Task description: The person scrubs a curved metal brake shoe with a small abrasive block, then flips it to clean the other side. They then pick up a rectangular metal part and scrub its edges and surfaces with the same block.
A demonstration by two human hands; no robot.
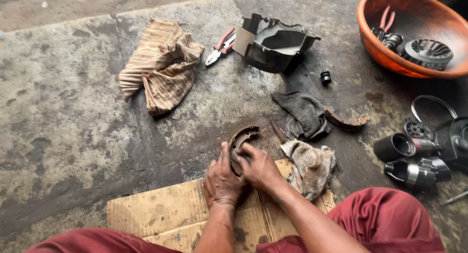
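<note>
A curved, rusty brake shoe (242, 137) stands on edge at the far side of a flattened cardboard sheet (161, 211) on the concrete floor. My left hand (220, 181) wraps around its near end from the left. My right hand (258, 167) presses on it from the right, fingers on the inner face. A second brake shoe (347, 120) lies apart on the floor to the right, beside a dark rag (304, 114). A light knitted rag (312, 166) lies just right of my right wrist, with a reddish tool handle (278, 131) sticking out beyond it.
A striped cloth (163, 65) and red-handled pliers (220, 47) lie farther out, next to a black plastic housing (275, 45). An orange bowl (385, 55) at the top right holds pliers and a finned metal wheel. Black cylindrical parts (414, 158) crowd the right edge.
</note>
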